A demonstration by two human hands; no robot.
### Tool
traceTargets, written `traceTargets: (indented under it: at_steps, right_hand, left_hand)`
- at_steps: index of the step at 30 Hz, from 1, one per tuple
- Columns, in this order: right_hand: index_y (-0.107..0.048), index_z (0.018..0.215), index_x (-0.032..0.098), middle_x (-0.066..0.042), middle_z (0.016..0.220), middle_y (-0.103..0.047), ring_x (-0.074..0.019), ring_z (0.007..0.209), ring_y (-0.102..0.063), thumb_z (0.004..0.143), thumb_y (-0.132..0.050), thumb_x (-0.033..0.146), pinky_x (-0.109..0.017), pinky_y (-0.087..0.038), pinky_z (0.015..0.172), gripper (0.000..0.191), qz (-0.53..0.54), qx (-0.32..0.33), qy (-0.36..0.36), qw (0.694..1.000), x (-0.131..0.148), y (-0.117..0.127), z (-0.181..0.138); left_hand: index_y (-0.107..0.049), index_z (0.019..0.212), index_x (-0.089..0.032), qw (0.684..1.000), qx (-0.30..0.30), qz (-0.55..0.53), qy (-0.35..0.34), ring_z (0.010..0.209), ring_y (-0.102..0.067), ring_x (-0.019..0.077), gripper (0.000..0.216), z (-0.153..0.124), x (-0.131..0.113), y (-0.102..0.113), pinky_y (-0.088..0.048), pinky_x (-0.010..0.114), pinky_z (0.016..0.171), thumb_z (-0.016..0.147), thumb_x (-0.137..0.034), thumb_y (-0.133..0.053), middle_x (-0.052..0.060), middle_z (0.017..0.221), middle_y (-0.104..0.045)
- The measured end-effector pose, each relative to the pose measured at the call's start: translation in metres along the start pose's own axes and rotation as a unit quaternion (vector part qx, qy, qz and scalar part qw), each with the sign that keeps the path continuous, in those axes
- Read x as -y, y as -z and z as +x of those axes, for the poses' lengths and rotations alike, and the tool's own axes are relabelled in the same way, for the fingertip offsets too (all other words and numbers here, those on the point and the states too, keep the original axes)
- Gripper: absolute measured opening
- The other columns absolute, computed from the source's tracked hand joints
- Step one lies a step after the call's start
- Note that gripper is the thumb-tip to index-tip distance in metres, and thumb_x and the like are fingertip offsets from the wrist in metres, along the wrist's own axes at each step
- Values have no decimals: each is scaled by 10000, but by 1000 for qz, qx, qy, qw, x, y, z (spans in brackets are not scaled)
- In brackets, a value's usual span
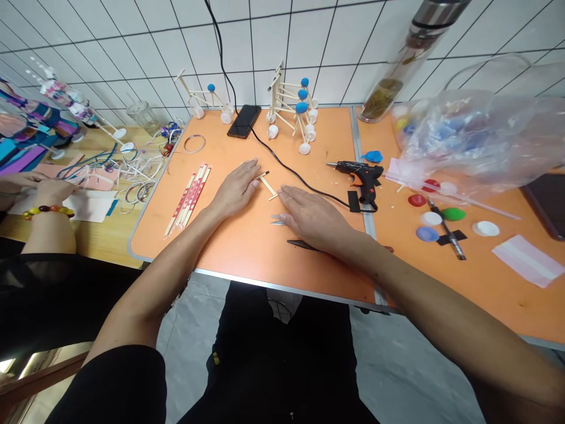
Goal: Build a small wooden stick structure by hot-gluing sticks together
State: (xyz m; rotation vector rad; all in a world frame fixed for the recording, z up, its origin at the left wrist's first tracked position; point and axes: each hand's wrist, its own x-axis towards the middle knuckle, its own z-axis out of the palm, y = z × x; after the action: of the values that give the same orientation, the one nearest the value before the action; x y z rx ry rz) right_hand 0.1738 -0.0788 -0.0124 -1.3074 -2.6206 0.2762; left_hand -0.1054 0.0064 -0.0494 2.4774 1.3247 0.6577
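Observation:
My left hand (pixel 238 185) lies palm down on the orange table, fingers stretched out, its fingertips at a small assembly of short wooden sticks (pixel 268 186). One stick in it has a dark end. My right hand (pixel 313 215) rests flat on the other side, fingertips near the lower end of the same sticks. Thin metal blades (pixel 278 221) poke out beneath my right hand; the rest of that tool is hidden. A dark pointed tool (pixel 302 244) is partly covered by my right wrist. Chopsticks in red-and-clear wrappers (pixel 189 199) lie left of my left hand.
A black glue gun (pixel 359 174) with a cable lies right of centre. Stick models with bottle-cap wheels (pixel 293 112) and a phone (pixel 244 121) stand or lie behind. Loose caps (pixel 428 234), a pen (pixel 448 229) and a plastic bag (pixel 468 132) are right. Another person's hand (pixel 55 191) works left.

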Motion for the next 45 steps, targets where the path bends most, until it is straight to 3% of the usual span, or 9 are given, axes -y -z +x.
traceTargets:
  at_steps: [4,13,23,32,38,45]
  right_hand:
    - [-496,1764,-35,-298,1869,-408,-413,1775,-414,1202,-472,379,-606,-390,1430,699,-13,10,17,1000,4,-18,4]
    - [-499,1774,-13,-289,1863,-417,-413,1773,-419,1212,-429,402,-615,-391,1419,702,-32,-3,21,999,7,-29,11]
    - [-468,1783,-34,-265,1891,-362,-423,1777,-406,1238,-350,439,-644,-384,1413,732,-57,21,34,998,9,-32,9]
    - [-491,1771,-30,-280,1877,-383,-423,1770,-420,1239,-370,442,-651,-386,1412,721,-52,9,40,998,8,-37,9]
    - [-457,1785,-38,-269,1897,-343,-428,1780,-397,1240,-404,448,-663,-379,1415,732,-61,25,33,997,9,-36,11]
    - [-468,1783,-24,-268,1901,-348,-417,1788,-385,1238,-399,447,-659,-363,1422,724,-44,20,32,998,8,-35,11]
  left_hand:
    - [-528,1783,-174,999,38,-7,-25,1816,-344,277,819,-9,-8,2,-206,534,1511,1209,-687,-249,185,1904,-409]
    - [-468,1835,-224,995,95,11,-2,1837,-277,269,785,-10,-14,-4,-180,530,1513,1215,-660,-266,134,1941,-336]
    - [-473,1827,-182,993,113,34,21,1829,-306,291,746,-12,-21,-4,-216,561,1500,1226,-581,-283,155,1926,-362]
    - [-487,1822,-219,993,113,39,11,1830,-303,285,757,-13,-19,-5,-208,550,1505,1220,-626,-275,139,1934,-356]
    - [-449,1833,-136,988,131,71,28,1841,-270,275,801,-12,-25,-3,-189,531,1512,1226,-602,-214,151,1943,-328]
    - [-444,1838,-161,988,129,83,26,1839,-278,264,768,-12,-28,-2,-192,535,1515,1232,-581,-230,136,1940,-339]
